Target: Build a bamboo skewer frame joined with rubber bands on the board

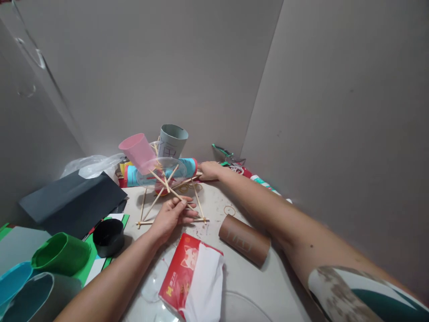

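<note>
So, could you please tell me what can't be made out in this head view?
In the head view:
- Right hand: its fingers are too small beside the blue tube to show their grip.
- Blue tube: its middle lies behind the pink cup.
- Light-blue cylinder: cut off by the left edge.
- White tissue: cut off by the bottom edge.

Red tissue packet [181, 269], grey walls [174, 67]

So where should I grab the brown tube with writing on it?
Probably around its middle, from above, thumb and fingers on opposite long sides: the brown tube lies on its side, its round top uncovered, with the red tissue pack near its left end.
</note>
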`<state>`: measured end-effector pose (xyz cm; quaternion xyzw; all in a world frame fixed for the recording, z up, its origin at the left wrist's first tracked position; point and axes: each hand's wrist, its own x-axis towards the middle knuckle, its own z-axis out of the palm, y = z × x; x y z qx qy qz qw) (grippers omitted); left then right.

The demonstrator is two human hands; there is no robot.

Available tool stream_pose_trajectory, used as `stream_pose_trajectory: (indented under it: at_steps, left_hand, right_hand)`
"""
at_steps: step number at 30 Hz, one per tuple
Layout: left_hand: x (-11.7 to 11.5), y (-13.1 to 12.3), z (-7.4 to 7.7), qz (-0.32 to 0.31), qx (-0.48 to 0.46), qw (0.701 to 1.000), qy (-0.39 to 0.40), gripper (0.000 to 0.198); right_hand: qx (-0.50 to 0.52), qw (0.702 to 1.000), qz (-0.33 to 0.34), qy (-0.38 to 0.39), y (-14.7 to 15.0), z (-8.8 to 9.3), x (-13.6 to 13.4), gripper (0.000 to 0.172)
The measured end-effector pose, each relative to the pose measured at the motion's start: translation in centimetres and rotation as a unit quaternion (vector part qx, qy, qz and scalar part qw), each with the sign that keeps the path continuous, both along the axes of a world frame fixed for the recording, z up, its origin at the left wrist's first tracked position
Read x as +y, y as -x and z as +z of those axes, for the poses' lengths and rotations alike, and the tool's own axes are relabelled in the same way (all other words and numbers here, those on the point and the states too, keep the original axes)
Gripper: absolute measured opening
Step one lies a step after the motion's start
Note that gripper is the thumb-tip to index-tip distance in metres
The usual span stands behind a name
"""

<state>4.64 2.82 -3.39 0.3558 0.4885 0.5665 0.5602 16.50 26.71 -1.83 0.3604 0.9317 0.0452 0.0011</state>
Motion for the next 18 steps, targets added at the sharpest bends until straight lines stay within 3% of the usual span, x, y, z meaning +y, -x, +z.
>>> stream_pose_trajectory:
  at_steps: [11,18]
  left_hand:
    - [-0.2,-0.2,-0.5,-0.002,0.024,0.999,-0.049,0.044]
    - [-0.2,-0.2,-0.3,-0.005,0.023,0.998,-0.050,0.044]
  right_hand:
    - [0.003,1.000,-0.007,0.009,-0.5,0.1,0.4,0.038]
    - [0.026,0.999,-0.012,0.023,1.8,-0.4,-0.2,0.038]
